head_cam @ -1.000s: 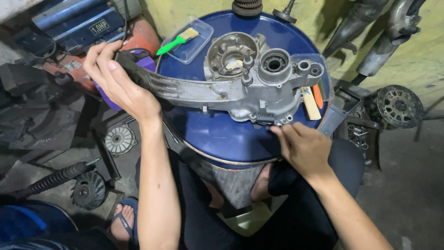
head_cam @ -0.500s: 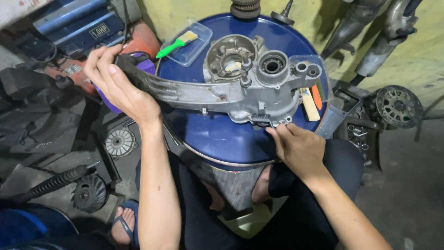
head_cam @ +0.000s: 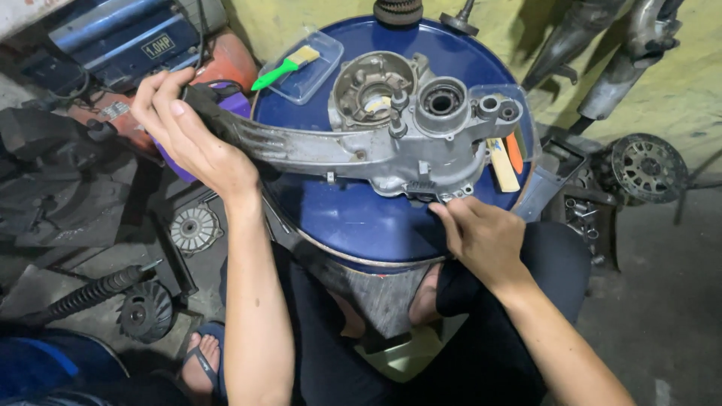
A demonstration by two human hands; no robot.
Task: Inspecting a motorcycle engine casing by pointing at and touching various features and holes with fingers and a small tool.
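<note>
Two bare hands work on a grey engine casing (head_cam: 391, 143) that lies flat across the lid of a blue drum (head_cam: 353, 218), which serves as a bench between the person's knees. The left hand (head_cam: 192, 139) has its fingers curled round the casing's long dark arm, which juts past the drum's rim, seemingly to steady the part and keep it from turning. The right hand (head_cam: 481, 237) is at the near edge of the casing, fingertips pinched together on a small spot of the rim; whether they hold anything there I cannot tell. On the drum's far side a clear tray (head_cam: 320, 68) holds a green-handled brush (head_cam: 282, 66), kept within reach, and more brushes (head_cam: 508, 159) lie by the casing's right end. Around the drum on the floor sit a coil spring (head_cam: 83, 297), a fan wheel (head_cam: 144, 310) and a clutch plate (head_cam: 645, 167)
</note>
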